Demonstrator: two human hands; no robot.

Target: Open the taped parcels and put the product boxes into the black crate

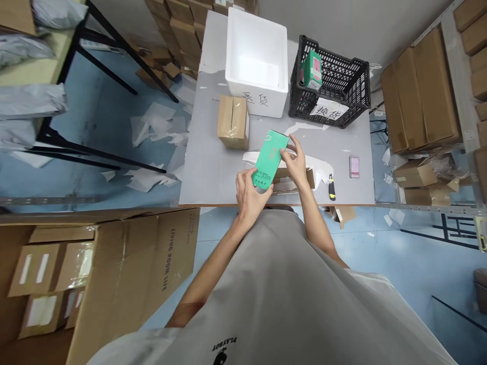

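A slim green carton (271, 157) is held up over the grey table (213, 172), tilted with its top end away from me. My left hand (249, 190) grips its near end, fingers wrapped around it. My right hand (296, 159) holds its right side near the far end, fingers pressed on the edge. Under the hands lies an opened brown box (294, 180) on white wrapping paper (323, 167).
On the table stand a taped brown box (233, 121), a white foam bin (256, 61) and a black crate (331, 83) holding another green carton (312, 70). A utility knife (332, 186) and a pink phone (354, 167) lie at the right. A large cardboard box (114, 274) sits at the left, shelves of boxes at the right.
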